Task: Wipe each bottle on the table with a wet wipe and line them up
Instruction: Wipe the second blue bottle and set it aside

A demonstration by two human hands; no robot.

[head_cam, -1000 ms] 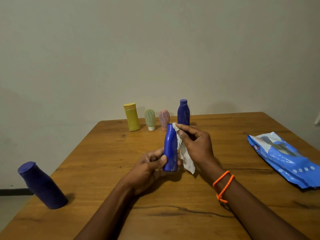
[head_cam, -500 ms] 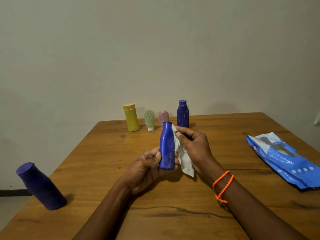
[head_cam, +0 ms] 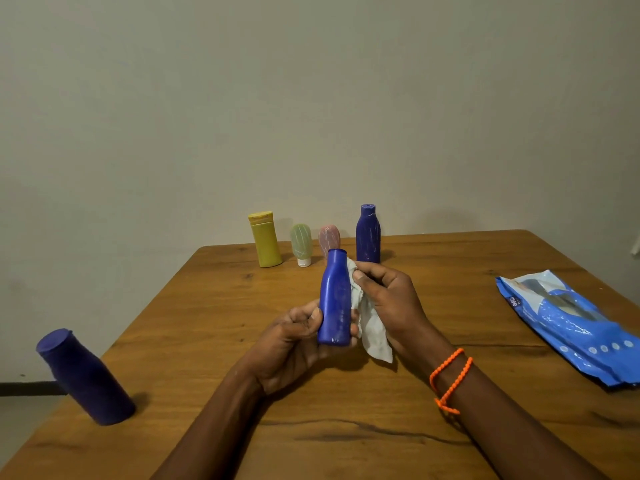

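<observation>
My left hand (head_cam: 294, 344) grips the lower part of a bright blue bottle (head_cam: 335, 299), held upright above the middle of the wooden table (head_cam: 214, 317). My right hand (head_cam: 391, 303) pinches a crumpled white wet wipe (head_cam: 370, 330) against the bottle's right side near its neck. Along the table's far edge stand a yellow bottle (head_cam: 266, 242), a small green bottle (head_cam: 302, 244), a small pink bottle (head_cam: 329, 237) partly hidden by the held one, and a dark blue bottle (head_cam: 368, 233). Another dark blue bottle (head_cam: 85, 375) stands at the near left edge.
A blue pack of wet wipes (head_cam: 568, 323) lies on the right side of the table. A plain wall rises just behind the far edge. The table's left edge runs close to the dark blue bottle.
The held bottle has shifted slightly left and up and turned a little in my left hand. My right hand with the wipe has slid along its upper right side.
</observation>
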